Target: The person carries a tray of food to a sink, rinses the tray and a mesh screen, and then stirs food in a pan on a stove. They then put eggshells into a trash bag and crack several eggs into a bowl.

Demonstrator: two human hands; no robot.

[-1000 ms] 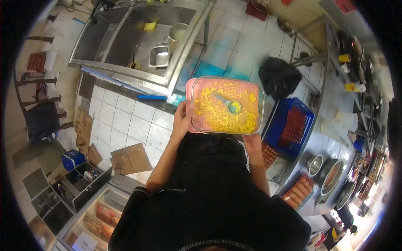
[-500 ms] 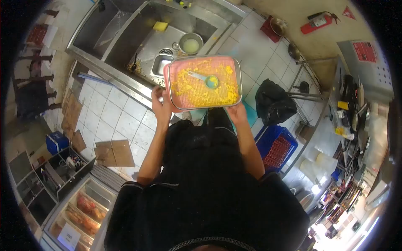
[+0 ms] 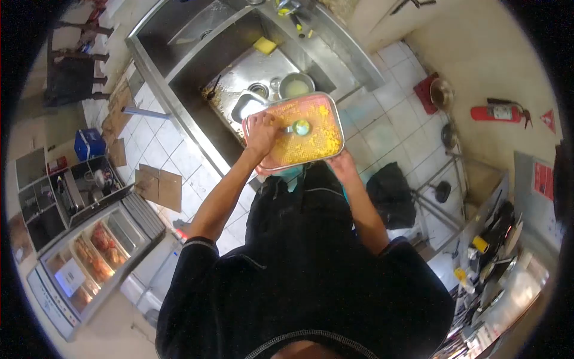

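Observation:
A rectangular tray (image 3: 338, 113) with a metal rim and a pink, mesh-patterned inside is held in front of my body, near the sink edge. Yellow crumbly bits (image 3: 323, 143) lie scattered over its bottom, thickest along the right side. Among them rests a small scoop (image 3: 301, 127) with a round cup. My left hand (image 3: 263, 134) reaches over the tray's left side, its fingers closed about the scoop's handle, which they mostly hide. At the lower right corner my right hand (image 3: 341, 164) grips the tray from beneath; its fingertips are hidden.
Beyond the tray is a steel sink (image 3: 239, 60) holding a yellow sponge (image 3: 265, 45), a metal bowl (image 3: 296, 85) of cloudy liquid and a small metal container (image 3: 246, 103). To the right, a black bag (image 3: 390, 194) is on the tiled floor. Flattened cardboard (image 3: 158, 186) lies left.
My left hand has left the tray's left edge and moved inward onto the scoop's handle. The right hand still supports the tray. The view has turned, and the tray appears slightly tilted.

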